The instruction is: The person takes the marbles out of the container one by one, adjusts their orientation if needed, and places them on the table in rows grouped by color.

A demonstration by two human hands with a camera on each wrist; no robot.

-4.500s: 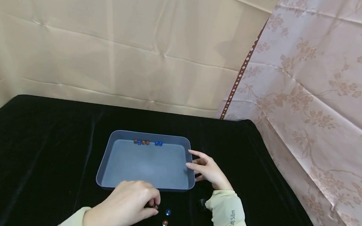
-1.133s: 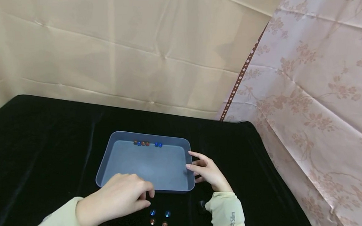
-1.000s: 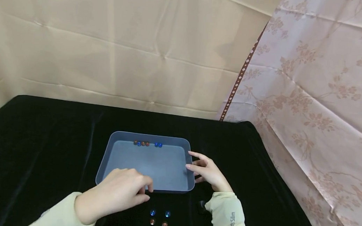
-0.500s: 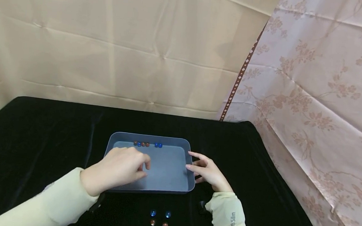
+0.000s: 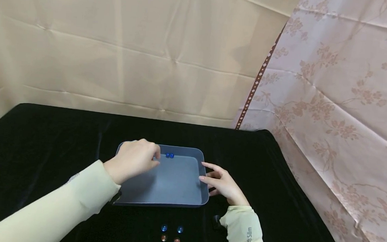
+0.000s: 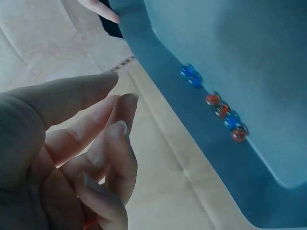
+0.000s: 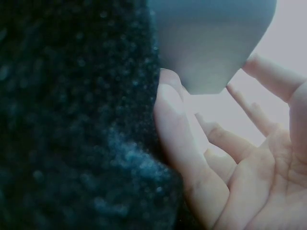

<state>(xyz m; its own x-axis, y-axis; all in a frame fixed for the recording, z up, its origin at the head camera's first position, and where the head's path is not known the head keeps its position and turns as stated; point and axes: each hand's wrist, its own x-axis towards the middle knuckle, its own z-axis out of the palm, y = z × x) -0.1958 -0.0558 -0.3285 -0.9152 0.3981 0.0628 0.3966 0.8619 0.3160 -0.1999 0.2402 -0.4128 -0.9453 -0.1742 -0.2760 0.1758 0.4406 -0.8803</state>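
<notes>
My left hand (image 5: 133, 160) hovers over the far left part of a blue-grey tray (image 5: 179, 178). Its fingers are loosely bent, thumb apart from them, and nothing lies between them in the left wrist view. Close by, glass marbles line the tray's far wall: two blue marbles (image 6: 191, 75), then orange-red ones and a blue marble (image 6: 232, 120). In the head view the left hand hides most of that second group. My right hand (image 5: 221, 183) touches the tray's right side with spread, relaxed fingers, and its fingertips meet the outer wall (image 7: 206, 62) in the right wrist view.
In front of the tray, two blue marbles (image 5: 164, 228) and two orange-brown marbles (image 5: 176, 241) form a small square on the black cloth (image 5: 61, 138). A dark object (image 5: 216, 222) shows by the right sleeve. Curtains (image 5: 144, 57) hang behind and to the right.
Earlier my left hand pinched a marble in front of the tray; that hand let go and moved forward over the tray to the far wall. The right hand stays put.
</notes>
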